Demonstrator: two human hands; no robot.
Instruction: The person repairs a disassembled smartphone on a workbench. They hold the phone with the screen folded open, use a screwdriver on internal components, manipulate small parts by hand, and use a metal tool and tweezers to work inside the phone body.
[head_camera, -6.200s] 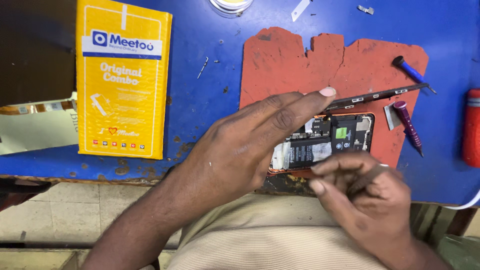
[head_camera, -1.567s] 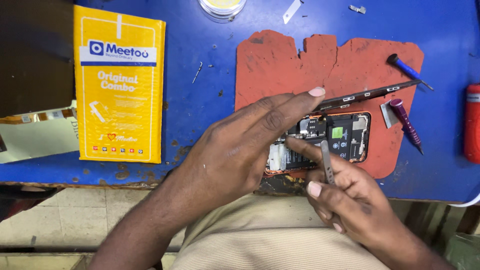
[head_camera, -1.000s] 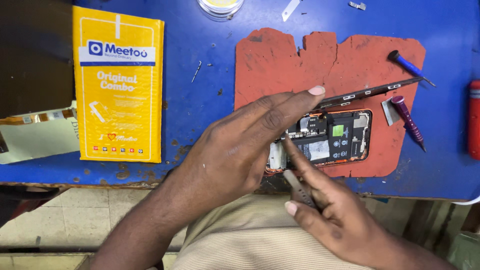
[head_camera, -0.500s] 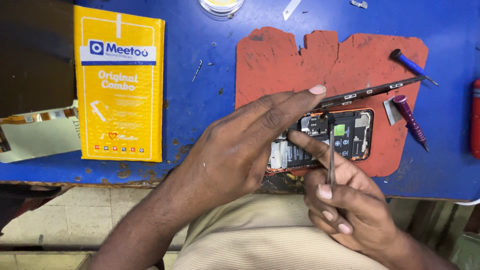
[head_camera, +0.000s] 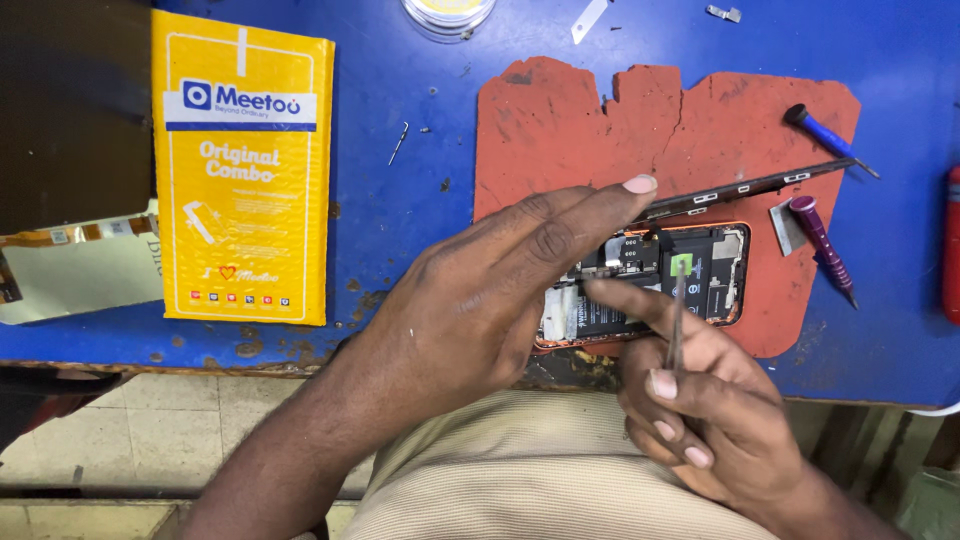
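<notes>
We see a yellow rectangular padded envelope with a blue-and-white label band at ten o'clock; beside it, possibly a pale packet.

This is a phone repair workshop: a scratched blue workbench carries a worn red work mat, small screwdrivers, loose screws and an opened phone showing its battery.
</notes>
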